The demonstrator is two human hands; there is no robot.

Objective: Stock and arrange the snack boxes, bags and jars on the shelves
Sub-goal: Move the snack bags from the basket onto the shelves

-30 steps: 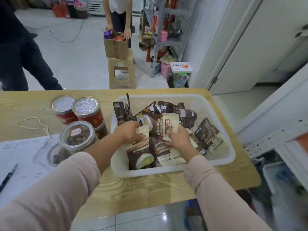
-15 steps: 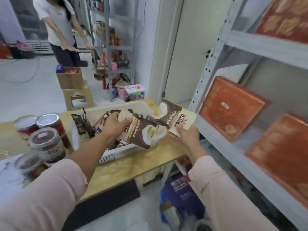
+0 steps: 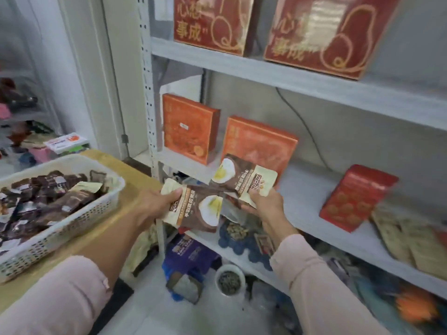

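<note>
My left hand point(image 3: 154, 204) grips a brown-and-cream snack bag point(image 3: 196, 209) by its top corner. In my right hand point(image 3: 264, 204) is a second bag of the same kind point(image 3: 244, 177), held tilted just in front of the middle shelf point(image 3: 302, 197). Both bags hang over the gap between the table and the shelf unit. On that shelf two orange boxes point(image 3: 188, 129) point(image 3: 258, 146) lean upright and a red box point(image 3: 355, 197) stands further right. Two big red gift boxes point(image 3: 210, 22) sit on the top shelf.
A white basket point(image 3: 79, 213) full of the same brown bags stands on the wooden table point(image 3: 135, 170) at left. Flat tan packets point(image 3: 411, 235) lie at the shelf's right end. Below are a purple box point(image 3: 188, 252), a jar point(image 3: 229, 281) and blue bags.
I lifted two bags out of the basket and turned right from the table to the shelf unit; both hands now hold the bags in front of the middle shelf.
</note>
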